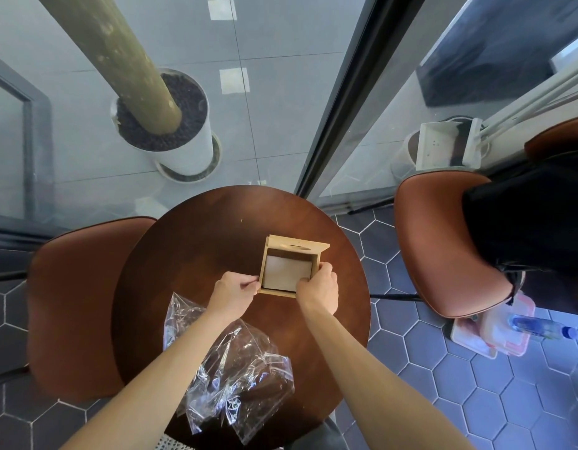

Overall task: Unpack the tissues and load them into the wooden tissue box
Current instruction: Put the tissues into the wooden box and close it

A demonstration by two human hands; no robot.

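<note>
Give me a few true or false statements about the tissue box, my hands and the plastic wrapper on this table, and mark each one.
1. The wooden tissue box sits on the round table. True.
2. The box is shut. False: its lid is slid back, and the tissues show inside.
3. Both hands touch the box. True: the left hand is at its left side and the right hand at its right near corner.
4. The clear plastic wrapper lies on the floor. False: it lies crumpled on the table, nearer the person than the box.
5. The wrapper is still around the tissues. False: it lies apart from them.
</note>
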